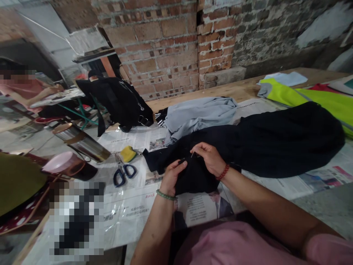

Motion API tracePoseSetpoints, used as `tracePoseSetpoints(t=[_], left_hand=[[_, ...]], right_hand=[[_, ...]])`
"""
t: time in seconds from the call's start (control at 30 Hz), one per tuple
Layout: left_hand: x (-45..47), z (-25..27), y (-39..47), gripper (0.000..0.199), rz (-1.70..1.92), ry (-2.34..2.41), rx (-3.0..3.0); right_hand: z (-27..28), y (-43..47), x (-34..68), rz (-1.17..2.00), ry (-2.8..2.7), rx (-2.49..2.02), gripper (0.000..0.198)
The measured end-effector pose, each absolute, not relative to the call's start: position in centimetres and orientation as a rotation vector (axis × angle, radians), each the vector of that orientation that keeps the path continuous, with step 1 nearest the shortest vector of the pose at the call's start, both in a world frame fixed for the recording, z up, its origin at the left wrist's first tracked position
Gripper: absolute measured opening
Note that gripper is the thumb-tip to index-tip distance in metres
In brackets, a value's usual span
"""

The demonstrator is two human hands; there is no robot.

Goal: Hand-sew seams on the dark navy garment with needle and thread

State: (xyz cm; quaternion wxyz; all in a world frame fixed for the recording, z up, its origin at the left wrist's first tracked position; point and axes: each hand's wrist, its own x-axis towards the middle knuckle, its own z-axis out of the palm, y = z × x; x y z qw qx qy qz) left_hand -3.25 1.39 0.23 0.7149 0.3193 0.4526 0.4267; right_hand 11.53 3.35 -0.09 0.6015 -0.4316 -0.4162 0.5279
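A dark garment [284, 141] lies across the newspaper-covered table, its near end bunched between my hands. My left hand [172, 176], with a green bead bracelet, pinches the cloth between thumb and fingers. In my right hand [211, 156], which wears a red bead bracelet, a thin, bright needle [193, 154] sticks out from closed fingertips, its point close to the cloth. Any thread is too fine to make out. Left of my hands lie scissors [124, 175] with dark blue handles, beside a small yellow-and-green item [128, 154].
A steel flask [82, 141] and a cup with a pink top [68, 165] stand at the left. Behind the garment are grey clothing [201, 112] and a black bag [118, 103]. A neon yellow vest [317, 99] lies far right. Another person [24, 88] sits at a farther table.
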Motion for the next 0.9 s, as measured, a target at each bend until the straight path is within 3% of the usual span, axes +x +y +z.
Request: tracePoseSetpoints(t=[0.17,0.47,0.7,0.83,0.9], left_hand=[[-3.6,-0.2,1.5,0.02,0.953,0.991,0.7],[-3.6,-0.2,1.7,0.021,0.988,1.017,0.674],[-3.7,-0.3,1.8,0.019,0.976,1.016,0.681],[-3.7,-0.2,1.8,0.02,0.977,1.012,0.679],[-3.7,-0.1,1.8,0.02,0.982,1.002,0.68]], right_hand=[[0.4,4.2,12.6,1.171,-0.972,-0.982,0.015],[3.6,5.1,15.0,0.86,-1.477,-1.078,0.017],[5.0,6.1,15.8,1.482,-1.119,-0.808,0.017],[5.5,6.9,15.9,1.594,-0.882,-0.742,0.005],[5.7,7.4,16.0,1.62,-0.795,-0.717,0.009]])
